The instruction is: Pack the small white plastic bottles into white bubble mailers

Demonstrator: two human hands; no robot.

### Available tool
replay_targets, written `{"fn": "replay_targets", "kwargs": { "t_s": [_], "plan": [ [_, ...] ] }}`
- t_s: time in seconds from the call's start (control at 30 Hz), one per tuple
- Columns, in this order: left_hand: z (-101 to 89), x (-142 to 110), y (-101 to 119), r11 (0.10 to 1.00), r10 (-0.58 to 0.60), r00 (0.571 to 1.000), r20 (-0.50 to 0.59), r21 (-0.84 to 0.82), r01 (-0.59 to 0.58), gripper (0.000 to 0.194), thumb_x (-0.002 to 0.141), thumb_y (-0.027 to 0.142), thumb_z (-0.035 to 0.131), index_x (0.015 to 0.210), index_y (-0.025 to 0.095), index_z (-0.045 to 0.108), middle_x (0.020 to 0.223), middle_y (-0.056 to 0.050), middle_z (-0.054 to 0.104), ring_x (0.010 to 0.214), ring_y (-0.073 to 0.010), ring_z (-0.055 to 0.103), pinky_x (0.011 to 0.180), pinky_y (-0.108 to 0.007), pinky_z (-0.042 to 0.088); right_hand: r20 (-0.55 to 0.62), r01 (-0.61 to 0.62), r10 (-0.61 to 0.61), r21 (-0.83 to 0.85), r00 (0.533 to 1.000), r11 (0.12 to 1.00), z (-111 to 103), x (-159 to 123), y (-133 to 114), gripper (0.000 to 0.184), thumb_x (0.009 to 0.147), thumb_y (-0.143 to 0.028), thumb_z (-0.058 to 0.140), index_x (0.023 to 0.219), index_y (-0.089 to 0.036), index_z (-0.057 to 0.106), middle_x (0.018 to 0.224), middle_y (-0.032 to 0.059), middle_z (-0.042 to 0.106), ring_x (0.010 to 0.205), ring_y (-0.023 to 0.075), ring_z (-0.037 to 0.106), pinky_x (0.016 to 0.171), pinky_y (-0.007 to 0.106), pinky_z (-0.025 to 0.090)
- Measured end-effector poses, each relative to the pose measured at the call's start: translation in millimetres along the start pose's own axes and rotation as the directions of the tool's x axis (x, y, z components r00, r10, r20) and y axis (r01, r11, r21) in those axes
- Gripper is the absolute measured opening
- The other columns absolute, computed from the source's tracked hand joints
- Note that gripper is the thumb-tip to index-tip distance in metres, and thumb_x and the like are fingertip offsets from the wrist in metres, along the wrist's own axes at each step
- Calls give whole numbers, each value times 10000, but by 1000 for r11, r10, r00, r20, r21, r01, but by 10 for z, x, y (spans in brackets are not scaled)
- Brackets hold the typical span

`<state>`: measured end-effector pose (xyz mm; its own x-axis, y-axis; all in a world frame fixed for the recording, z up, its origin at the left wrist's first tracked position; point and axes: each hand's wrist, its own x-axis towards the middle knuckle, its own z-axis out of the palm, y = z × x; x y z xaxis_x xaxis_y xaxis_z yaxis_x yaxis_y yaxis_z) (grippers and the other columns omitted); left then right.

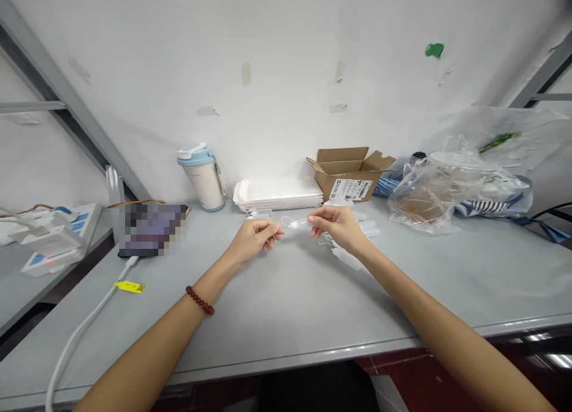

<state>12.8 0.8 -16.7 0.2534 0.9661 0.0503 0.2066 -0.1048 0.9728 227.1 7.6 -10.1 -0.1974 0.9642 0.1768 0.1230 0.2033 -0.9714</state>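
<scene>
My right hand [335, 224] is closed in a pinch on a small whitish translucent tube-like piece [300, 224], its narrow end pointing left. A thin white cord [286, 218] loops from that narrow end toward my left hand [258, 234], whose thumb and forefinger are pinched together on it. Both hands are just above the grey table. Several similar whitish pieces [347, 258] with thin cords lie under and beside my right hand, partly hidden by it.
Behind my hands sit a stack of white trays [281, 193] and an open cardboard box [353, 183]. A cup [205, 183] and a cabled, blurred phone-like device [149, 230] are to the left. Plastic bags [429, 197] lie right, on the grey table [286, 317]. A power strip [67, 239] is far left.
</scene>
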Motion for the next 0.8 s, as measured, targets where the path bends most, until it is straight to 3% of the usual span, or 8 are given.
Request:
{"fn": "replay_targets", "kwargs": {
  "t_s": [0.1,0.37,0.6,0.8],
  "plan": [
    [1,-2,11,1000,-12,1000,-27,0,12,375,729,491,602,725,122,673,648,-40,598,506,-87,477,450,-217,370,-18,-7,7,3,1000,1000,-7,7,17,414,608,-528,735,721,-141,641,536,13,638,504,131,598,558,279,506],
    [53,-33,58,998,9,999,39,58,-11,264,711,401,633,671,142,606,611,6,549,496,-73,454,462,-208,357,16,28,-29,22,999,999,46,3,73,369,649,-487,720,739,-138,646,548,9,639,508,123,598,553,266,500],
    [79,-2,48,999,9,1000,-2,52,-9,274,691,412,636,633,147,595,543,19,519,473,-78,442,465,-218,348,4,46,-46,13,999,999,37,52,70,391,619,-502,733,724,-137,642,551,8,635,508,123,596,556,269,500],
    [40,29,-17,1000,1,1000,-9,6,-1,358,716,498,591,723,141,617,676,-23,595,484,-81,468,459,-231,360,-25,41,-41,12,999,999,11,54,94,410,620,-528,720,718,-139,636,533,11,633,496,125,596,550,266,501]
  ]
}}
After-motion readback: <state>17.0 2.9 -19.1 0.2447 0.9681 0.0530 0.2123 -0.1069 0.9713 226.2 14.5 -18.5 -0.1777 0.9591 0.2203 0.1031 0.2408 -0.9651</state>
